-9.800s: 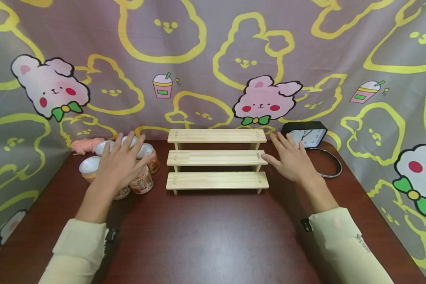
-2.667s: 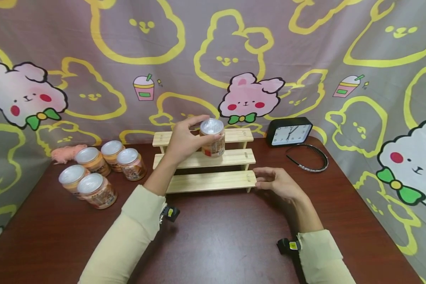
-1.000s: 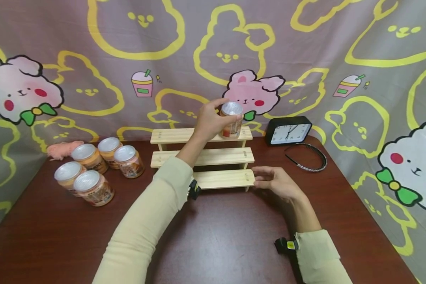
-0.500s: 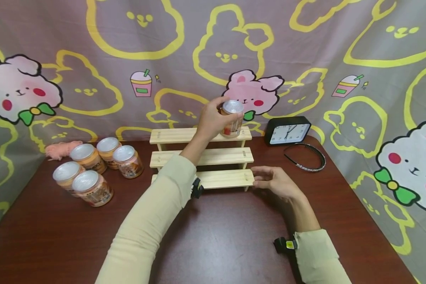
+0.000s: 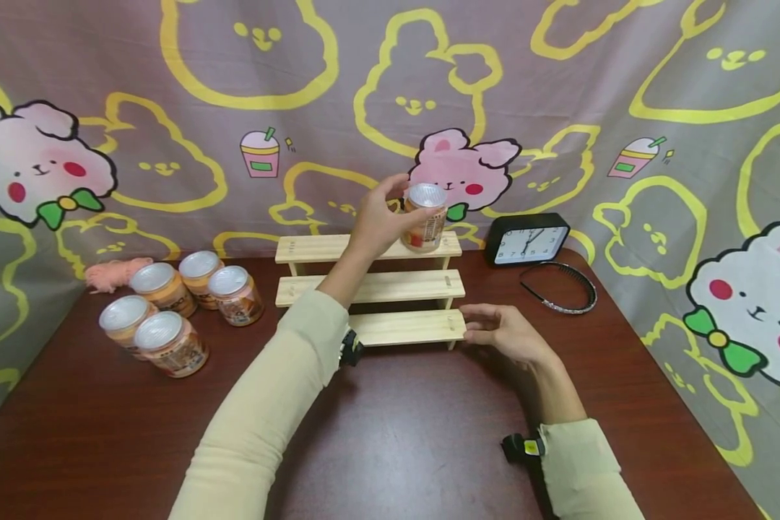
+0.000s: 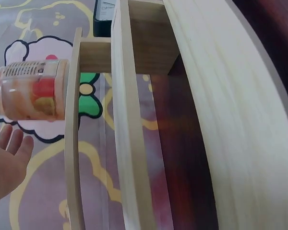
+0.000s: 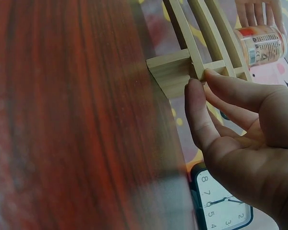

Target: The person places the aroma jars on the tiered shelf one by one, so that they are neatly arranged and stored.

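Note:
A three-tier wooden display shelf point(image 5: 370, 287) stands at the middle of the table. Upright on the right part of its top tier is an orange-labelled can point(image 5: 424, 230) with a clear ridged lid. My left hand point(image 5: 375, 222) is beside this can; in the left wrist view its fingers point(image 6: 12, 139) are spread and apart from the can point(image 6: 31, 91). The thumb stays close to the lid, and contact there is unclear. My right hand point(image 5: 510, 336) pinches the right end of the lowest tier between thumb and fingers, as the right wrist view shows point(image 7: 197, 84).
Several similar cans point(image 5: 172, 345) are grouped on the table's left side. Behind them lies a pink yarn bundle point(image 5: 118, 274). Right of the shelf are a black-framed clock point(image 5: 528, 240) and a black headband point(image 5: 575, 289). A patterned curtain point(image 5: 338, 137) hangs behind the table.
My left hand carried the can from over the middle tier up to the top tier's right part, and its fingers have now loosened from it. My right hand has kept its place.

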`<state>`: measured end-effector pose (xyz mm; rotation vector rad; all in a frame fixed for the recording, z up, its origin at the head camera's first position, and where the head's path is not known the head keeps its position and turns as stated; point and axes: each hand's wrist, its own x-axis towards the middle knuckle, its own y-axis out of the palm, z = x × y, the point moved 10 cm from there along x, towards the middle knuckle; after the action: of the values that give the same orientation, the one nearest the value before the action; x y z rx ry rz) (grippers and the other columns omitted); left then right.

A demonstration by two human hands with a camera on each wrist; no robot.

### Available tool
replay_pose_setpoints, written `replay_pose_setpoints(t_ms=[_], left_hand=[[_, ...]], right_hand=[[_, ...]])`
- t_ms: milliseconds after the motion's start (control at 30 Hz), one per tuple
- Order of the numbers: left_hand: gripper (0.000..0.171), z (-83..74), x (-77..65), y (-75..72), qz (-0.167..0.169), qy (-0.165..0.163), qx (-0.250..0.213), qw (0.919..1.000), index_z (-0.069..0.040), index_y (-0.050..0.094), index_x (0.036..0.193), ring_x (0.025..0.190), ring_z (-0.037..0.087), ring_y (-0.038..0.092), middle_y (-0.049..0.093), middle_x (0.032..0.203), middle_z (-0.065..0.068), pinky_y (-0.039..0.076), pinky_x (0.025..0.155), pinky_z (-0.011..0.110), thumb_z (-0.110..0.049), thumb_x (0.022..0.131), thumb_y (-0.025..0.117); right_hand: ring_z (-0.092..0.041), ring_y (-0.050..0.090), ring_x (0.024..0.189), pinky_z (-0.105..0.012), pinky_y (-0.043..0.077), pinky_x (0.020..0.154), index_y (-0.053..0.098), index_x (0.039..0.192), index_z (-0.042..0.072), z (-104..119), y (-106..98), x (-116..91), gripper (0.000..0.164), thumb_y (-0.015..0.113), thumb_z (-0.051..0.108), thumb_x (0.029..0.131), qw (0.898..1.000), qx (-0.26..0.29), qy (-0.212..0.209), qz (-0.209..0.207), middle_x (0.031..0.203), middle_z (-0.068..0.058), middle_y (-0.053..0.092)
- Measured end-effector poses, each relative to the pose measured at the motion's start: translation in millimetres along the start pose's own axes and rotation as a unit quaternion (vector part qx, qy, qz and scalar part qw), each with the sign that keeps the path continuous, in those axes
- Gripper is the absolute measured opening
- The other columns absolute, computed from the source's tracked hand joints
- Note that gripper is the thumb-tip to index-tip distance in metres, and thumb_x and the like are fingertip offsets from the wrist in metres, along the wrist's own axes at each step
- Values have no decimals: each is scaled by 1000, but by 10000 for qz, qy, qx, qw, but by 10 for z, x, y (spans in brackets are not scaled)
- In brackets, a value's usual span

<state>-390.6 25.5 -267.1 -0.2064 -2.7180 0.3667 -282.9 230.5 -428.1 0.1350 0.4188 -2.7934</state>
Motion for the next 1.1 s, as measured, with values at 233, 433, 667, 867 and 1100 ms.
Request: replay_pose_setpoints(t_ms=[233, 433, 667, 867, 1100], left_hand=[[73, 49, -95, -186, -42, 24, -219, 9997, -3, 52, 145, 129, 33, 54, 56, 142, 17, 46, 105, 37, -26, 84, 86], [73, 137, -179, -359, -77, -29, -169, 9998, -3, 52, 145, 130, 33, 54, 55, 143, 16, 44, 108, 40, -26, 85, 85], [67, 221, -289, -601, -196, 14, -32, 9998, -1, 56, 141, 130, 31, 52, 58, 139, 18, 42, 109, 42, -24, 85, 84], [66, 312, -422, -818, -347, -107, 51, 9993, 0, 56, 141, 128, 35, 52, 57, 139, 19, 43, 109, 42, -23, 86, 83], [62, 392, -518, -1036, -470, -71, -30, 9989, 2, 56, 140, 129, 36, 51, 57, 138, 19, 42, 109, 47, -20, 88, 82]], right_hand=[[-31, 63, 113, -33, 57, 86, 52, 139, -12, 5, -2, -6, 53, 72, -3, 91, 10000, -20, 27, -32, 126, -27, 64], [-30, 63, 113, -34, 58, 86, 52, 140, -11, -6, 0, -6, 53, 72, -2, 91, 9999, -58, 72, -48, 125, -26, 64], [-31, 62, 114, -30, 57, 85, 51, 139, -13, 4, -11, 3, 53, 71, -3, 91, 9999, -70, 31, -103, 126, -28, 63], [-29, 64, 112, -31, 58, 84, 51, 139, -13, 15, -10, -2, 53, 71, -4, 91, 9999, -54, -6, -97, 125, -28, 64], [-28, 64, 110, -33, 58, 85, 51, 139, -13, 15, 11, -3, 53, 71, -4, 91, 10000, 17, 1, -56, 124, -28, 64]])
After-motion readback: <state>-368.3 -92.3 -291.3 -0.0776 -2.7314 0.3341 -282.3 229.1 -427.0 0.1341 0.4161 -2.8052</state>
